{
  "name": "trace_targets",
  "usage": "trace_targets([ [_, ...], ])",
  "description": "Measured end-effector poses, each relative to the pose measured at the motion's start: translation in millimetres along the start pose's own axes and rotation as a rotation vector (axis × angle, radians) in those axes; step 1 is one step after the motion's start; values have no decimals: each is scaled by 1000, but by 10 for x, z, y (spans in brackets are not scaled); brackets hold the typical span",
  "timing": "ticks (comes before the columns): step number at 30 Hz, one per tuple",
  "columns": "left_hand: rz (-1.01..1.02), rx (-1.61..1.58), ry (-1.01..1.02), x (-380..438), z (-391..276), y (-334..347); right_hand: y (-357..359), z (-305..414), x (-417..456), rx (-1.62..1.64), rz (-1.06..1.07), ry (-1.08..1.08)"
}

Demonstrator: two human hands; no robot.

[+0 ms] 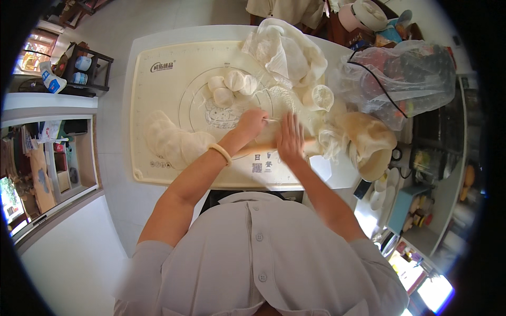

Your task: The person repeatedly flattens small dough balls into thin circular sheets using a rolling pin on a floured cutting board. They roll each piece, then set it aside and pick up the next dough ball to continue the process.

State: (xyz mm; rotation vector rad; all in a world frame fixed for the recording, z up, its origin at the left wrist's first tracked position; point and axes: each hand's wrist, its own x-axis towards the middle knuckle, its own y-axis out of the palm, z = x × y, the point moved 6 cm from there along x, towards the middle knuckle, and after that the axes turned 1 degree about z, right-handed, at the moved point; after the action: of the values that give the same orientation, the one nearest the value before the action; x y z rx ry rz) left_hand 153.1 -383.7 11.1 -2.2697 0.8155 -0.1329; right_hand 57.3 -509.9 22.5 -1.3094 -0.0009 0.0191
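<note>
My left hand [253, 123] is curled with its fingers closed on the edge of a small piece of dough [272, 120] over the silicone mat [158, 94]. Flat and slightly blurred, my right hand [290, 136] lies over a wooden rolling pin [257, 149], fingers pointing away from me. Several dough balls [223, 97] sit together beyond my left hand. Overlapping rolled dough wrappers [178, 144] lie to the left, near my left forearm. Loose flour [282, 96] is spread beyond my right hand.
A white cloth [290, 51] covers the mat's far edge. To its right stand a cup of flour [323, 98] and a large clear plastic bag [403, 79]. A crumpled plastic bag [331, 140] and a cloth-draped container [369, 146] are at the table's right side.
</note>
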Motion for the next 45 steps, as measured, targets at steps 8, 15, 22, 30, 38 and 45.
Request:
trace_targets([
  [8,115,-45,-138,-144,-202,-119,-179,30,604,56,-100,14],
  [15,-45,-307,-114,-232,121,-125,6,25,-270,-48,153,-50],
  [22,-22,-105,-81,-30,-72,-65,-134,47,577,107,-81,53],
  [30,26,-148,-92,-224,-17,-149,-144,87,420,26,-83,19],
  [38,-161,-277,-61,-216,47,-333,105,-28,-305,-48,121,-47],
  [45,-50,-36,-28,-67,-73,-190,-192,133,660,65,-131,13],
])
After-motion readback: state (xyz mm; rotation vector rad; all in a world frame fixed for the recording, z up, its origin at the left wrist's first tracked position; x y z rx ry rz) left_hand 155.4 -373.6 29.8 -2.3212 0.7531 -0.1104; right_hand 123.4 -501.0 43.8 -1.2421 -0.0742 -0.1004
